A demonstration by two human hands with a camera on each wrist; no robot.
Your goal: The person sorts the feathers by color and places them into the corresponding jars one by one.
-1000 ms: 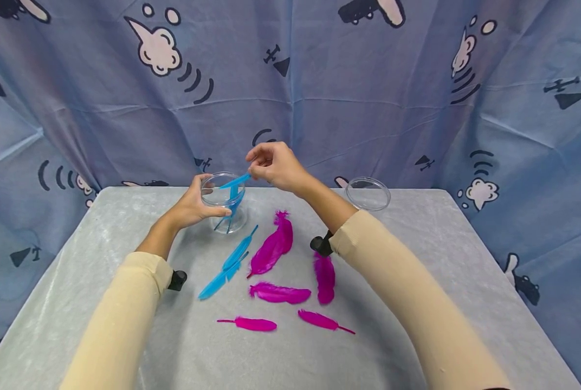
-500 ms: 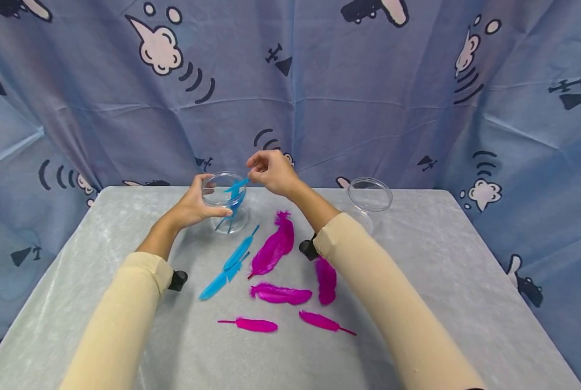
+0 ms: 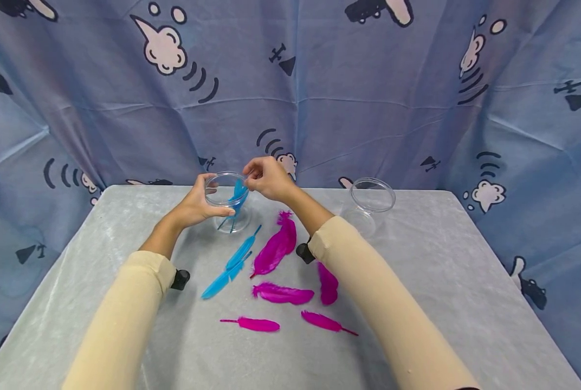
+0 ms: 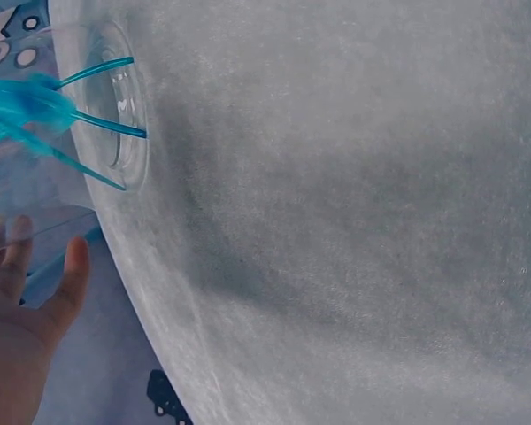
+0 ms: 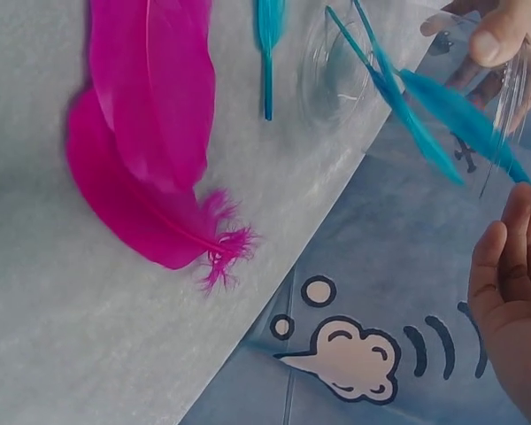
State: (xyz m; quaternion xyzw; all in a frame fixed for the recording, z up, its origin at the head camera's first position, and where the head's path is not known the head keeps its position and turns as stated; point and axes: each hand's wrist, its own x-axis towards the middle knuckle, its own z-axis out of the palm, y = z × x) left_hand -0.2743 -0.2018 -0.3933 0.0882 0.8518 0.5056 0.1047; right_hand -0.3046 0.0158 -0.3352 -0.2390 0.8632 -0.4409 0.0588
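One blue feather [image 5: 460,115] (right hand [image 3: 268,180] pinching) dips into left hand's [image 3: 196,205] jar [image 3: 224,196].

The right hand [image 3: 268,177] now sits lower and a little left, at the right side of the near-left jar's rim [image 3: 226,205] in the head view. The blue feather [image 5: 465,115] it pinches, earlier lying across the mouth, now slants down inside. The right sleeve [image 3: 383,292] has swung left and down with its black wrist camera [image 3: 304,253], hiding more of the centre-right magenta feather [image 3: 328,286] and baring the right-hand jar [image 3: 363,212] and a printed cloud [image 3: 288,164] at mid-frame.
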